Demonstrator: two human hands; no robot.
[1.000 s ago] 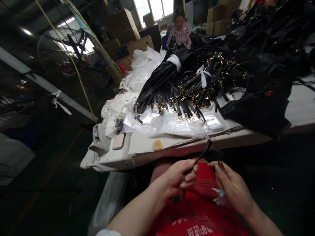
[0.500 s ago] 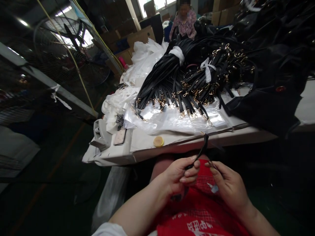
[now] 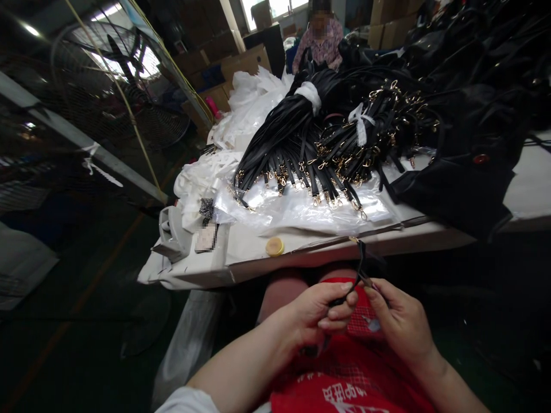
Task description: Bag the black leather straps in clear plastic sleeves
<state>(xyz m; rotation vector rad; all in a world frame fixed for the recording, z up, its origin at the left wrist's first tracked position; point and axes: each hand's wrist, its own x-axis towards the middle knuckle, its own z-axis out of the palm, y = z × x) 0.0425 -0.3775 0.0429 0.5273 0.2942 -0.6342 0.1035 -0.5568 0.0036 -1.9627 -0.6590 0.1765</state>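
My left hand (image 3: 329, 312) is closed around a thin black strap (image 3: 360, 263), which sticks up past my fingers and bends at a gold metal end. Close by on the right, my right hand (image 3: 398, 318) is closed on a small metal tool with a narrow tip (image 3: 365, 280), most of it hidden in my fingers; it looks like thread snips. Its tip meets the strap just above my left fingers. Both hands are over a red apron (image 3: 344, 373). Beyond them, bundled black straps (image 3: 275, 135) with gold clasps lie on clear plastic bags (image 3: 284, 215).
On the table (image 3: 245, 252) stand a round yellow tin (image 3: 274, 246) and a grey tape dispenser (image 3: 171, 235). White wrapping (image 3: 253, 103) is heaped behind. Black bags (image 3: 460, 166) pile up at the right. A fan (image 3: 124, 86) is at the left; another person (image 3: 318, 43) sits across the table.
My hands have drawn together, and the tool's tip has come from beside the strap to touch it. The view has shifted slightly.
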